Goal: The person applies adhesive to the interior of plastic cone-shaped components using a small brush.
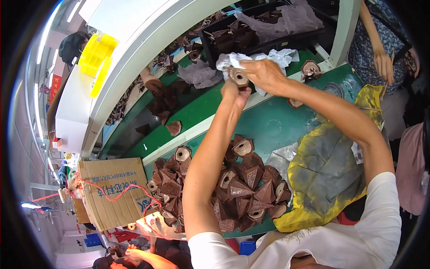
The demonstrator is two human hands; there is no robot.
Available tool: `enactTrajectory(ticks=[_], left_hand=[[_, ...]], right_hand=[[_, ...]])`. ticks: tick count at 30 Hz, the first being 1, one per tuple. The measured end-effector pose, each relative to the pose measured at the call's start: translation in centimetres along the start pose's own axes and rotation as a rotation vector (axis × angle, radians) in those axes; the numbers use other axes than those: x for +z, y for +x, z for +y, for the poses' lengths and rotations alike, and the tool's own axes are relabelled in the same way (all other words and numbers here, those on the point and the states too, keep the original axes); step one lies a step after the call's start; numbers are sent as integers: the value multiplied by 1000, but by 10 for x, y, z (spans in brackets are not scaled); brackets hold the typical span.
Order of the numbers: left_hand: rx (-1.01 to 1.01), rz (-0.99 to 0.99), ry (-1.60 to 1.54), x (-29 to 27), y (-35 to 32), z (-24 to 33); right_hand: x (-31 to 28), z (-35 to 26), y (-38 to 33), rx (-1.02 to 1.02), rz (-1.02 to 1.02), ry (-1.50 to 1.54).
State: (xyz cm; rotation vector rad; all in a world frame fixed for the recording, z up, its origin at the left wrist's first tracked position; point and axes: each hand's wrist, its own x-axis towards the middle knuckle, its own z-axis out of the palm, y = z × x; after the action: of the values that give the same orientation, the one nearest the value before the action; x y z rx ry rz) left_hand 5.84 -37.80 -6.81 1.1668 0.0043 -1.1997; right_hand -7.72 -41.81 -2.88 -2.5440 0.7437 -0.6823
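Above the green bench, my left hand [236, 92] grips a small brown faceted piece [239, 77] from below. Its pale base, with a round hole, faces up. My right hand [264, 74] is closed against the far side of that piece, with a white cloth [230, 60] bunched at its fingertips. More white cloth [283, 58] spreads out behind the hand. The fingertips of both hands are partly hidden. Near my left forearm lies a heap of brown cone-shaped faceted pieces [253, 177], some showing pale holed bases.
A yellow-edged grey cloth [329, 166] hangs over the bench at right. Beyond a pale rail runs a green belt [192, 121] with brown pieces and a black crate [268, 38]. A cardboard box [114, 188] stands at left. Co-workers' hands [383, 67] show at right and across the belt.
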Motion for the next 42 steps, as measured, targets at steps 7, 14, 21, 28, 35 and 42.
enactTrajectory(ticks=[7,14,21,28,35,42], left_hand=[[-27,-68,-118,-26,32,12],[138,202,121,-117,10,96],[365,413,186,-222,-11,232],[596,279,1334,-255,-92,179],[-44,310,2270,-261,-136,109],[609,33,1265,-249,-169,120]], right_hand=[[26,-9,-13,-307,47,32],[-18,-4,-13,-349,42,-101],[-12,-44,8,-428,70,-172],[-29,-79,-1,-431,-74,-84],[-39,-132,-47,-512,29,253],[-74,-150,-93,-262,-204,388]])
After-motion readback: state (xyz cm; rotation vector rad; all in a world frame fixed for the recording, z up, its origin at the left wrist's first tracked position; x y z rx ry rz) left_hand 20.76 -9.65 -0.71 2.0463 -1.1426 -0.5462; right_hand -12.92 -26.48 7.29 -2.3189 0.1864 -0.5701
